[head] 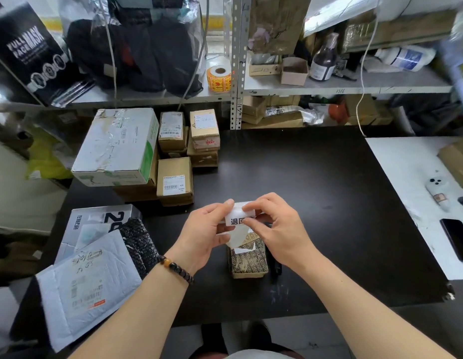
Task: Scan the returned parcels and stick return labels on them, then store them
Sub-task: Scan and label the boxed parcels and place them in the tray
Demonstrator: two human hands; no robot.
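Note:
Both hands meet over the black table (316, 203). My left hand (207, 229) pinches the left side of a white return label (237, 219) printed with black characters. My right hand (274, 229) pinches the label's right edge with thumb and forefinger. Directly beneath the label lies a small brown parcel (248, 260) with patterned lettering, partly hidden by my hands. A dark handheld object (275, 268), perhaps a scanner, lies against the parcel's right side.
Several cardboard parcels (174, 180) and a large white box (116, 149) are stacked at the table's back left. White padded mailers (80, 286) lie at the front left. A roll of stickers (218, 79) sits on the shelf. Two phones (439, 193) rest on the white table at right.

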